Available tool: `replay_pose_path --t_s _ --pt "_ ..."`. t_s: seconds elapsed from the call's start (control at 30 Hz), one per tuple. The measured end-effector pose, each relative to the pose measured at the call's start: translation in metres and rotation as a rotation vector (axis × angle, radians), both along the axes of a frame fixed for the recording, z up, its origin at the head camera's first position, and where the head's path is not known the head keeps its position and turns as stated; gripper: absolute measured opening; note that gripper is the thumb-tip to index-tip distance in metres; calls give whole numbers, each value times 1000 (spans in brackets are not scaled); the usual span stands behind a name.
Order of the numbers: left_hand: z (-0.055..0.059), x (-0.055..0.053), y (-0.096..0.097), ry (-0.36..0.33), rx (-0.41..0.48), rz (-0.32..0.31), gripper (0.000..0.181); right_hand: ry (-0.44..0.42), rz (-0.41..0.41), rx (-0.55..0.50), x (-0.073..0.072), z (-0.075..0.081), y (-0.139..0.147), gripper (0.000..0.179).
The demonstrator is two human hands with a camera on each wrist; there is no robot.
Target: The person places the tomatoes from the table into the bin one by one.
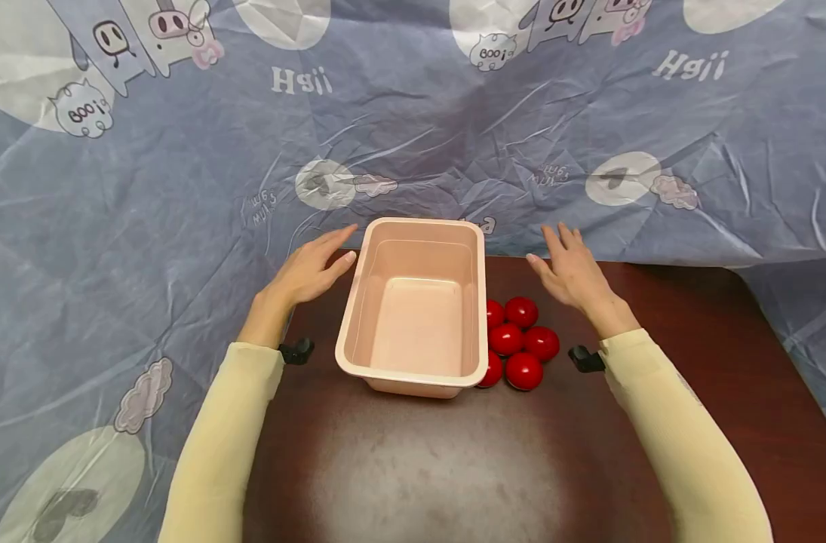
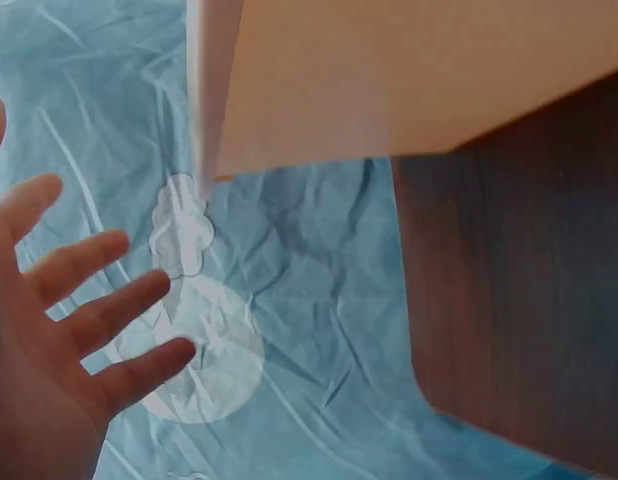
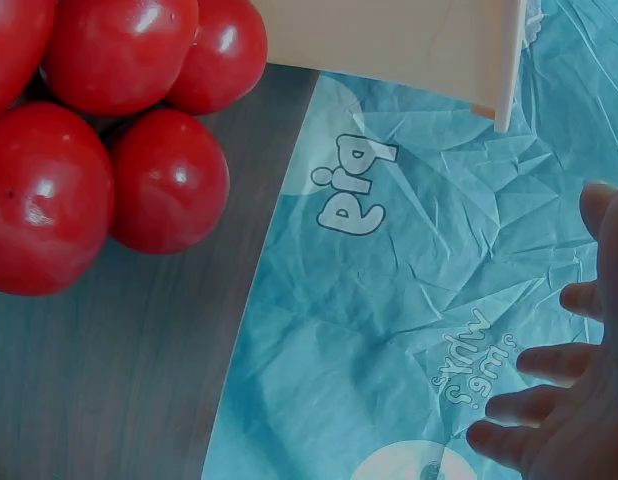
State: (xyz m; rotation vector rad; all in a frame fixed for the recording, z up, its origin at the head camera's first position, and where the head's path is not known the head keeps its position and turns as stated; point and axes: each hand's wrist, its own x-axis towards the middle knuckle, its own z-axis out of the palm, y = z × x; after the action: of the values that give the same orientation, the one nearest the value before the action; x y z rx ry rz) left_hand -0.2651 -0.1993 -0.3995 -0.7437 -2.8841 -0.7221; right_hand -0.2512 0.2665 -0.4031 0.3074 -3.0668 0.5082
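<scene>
at the left, one cream sleeve [image 1: 216,437] leads to one left hand [image 1: 307,271], its fingers spread wide and holding nothing, just beside the bin's left rim; one small black device [image 1: 297,351] sits at that wrist. next, in the middle, one pale pink rectangular bin [image 1: 416,328] stands on one dark brown table [image 1: 426,467], nothing inside it. against or close by its right side cluster six visible shiny red balls [image 1: 506,339], two partly hidden by the bin; the right wrist view takes in five. farther right, one right hand [image 1: 572,275] hangs beyond the balls, fingers spread, gripping nothing, with a second black device [image 1: 587,359] and a second sleeve [image 1: 684,445].
</scene>
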Motion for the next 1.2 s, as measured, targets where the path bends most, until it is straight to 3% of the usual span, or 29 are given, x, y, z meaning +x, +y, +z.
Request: replay_pose_path --t_s 0.23,0.37,0.73,0.97,1.2 --pt "-13 15 4 82 268 -28 52 -21 -24 -14 10 -10 8 77" --pt "-20 28 5 94 379 -60 46 -41 -29 -20 16 -19 13 79" --pt "-32 65 12 7 584 -146 54 -58 -27 -83 30 -43 25 77" --pt "-27 97 9 -32 668 -135 67 -49 -57 -186 35 -68 28 73" --pt "-69 104 -7 -76 769 -169 76 -44 -47 -257 34 -87 28 71"
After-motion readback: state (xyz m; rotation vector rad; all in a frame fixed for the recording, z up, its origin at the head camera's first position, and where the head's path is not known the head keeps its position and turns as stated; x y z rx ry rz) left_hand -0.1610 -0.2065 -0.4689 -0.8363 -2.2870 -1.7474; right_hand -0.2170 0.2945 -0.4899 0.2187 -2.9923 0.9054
